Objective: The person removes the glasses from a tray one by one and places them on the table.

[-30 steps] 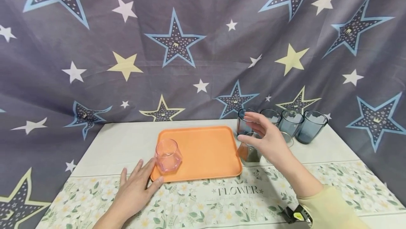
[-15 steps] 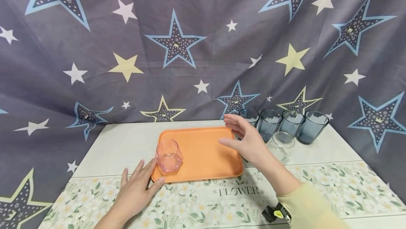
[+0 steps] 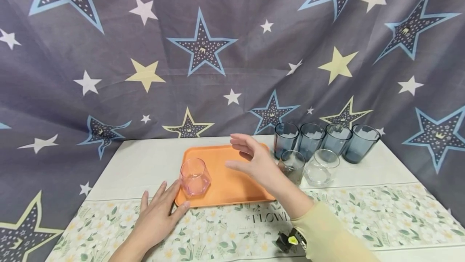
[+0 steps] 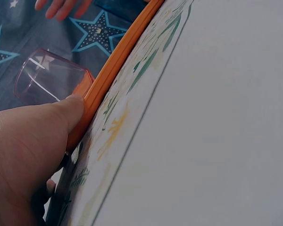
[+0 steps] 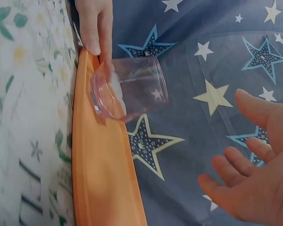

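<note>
A pink-tinted glass [image 3: 195,178] with a faceted base stands upright on the left end of an orange tray [image 3: 227,191]. My left hand [image 3: 157,217] rests at the tray's near-left corner, fingers spread. In the left wrist view its thumb [image 4: 75,109] lies against the tray's edge. Over the tray's right half hovers my right hand [image 3: 256,167], fingers loosely curved and thumb apart, holding nothing. In the right wrist view a gap separates that hand [image 5: 259,174] from the pink glass [image 5: 132,89].
Right of the tray stand a smoky grey glass [image 3: 292,165] and a clear glass [image 3: 321,171]. Several tall blue glasses [image 3: 336,139] line up behind them. A star-patterned curtain [image 3: 218,92] hangs at the back. The tabletop wears a floral cloth [image 3: 225,233].
My right hand has moved left from beside the grey glass to over the tray, uncovering the grey and clear glasses. My left hand and the pink glass have stayed in place.
</note>
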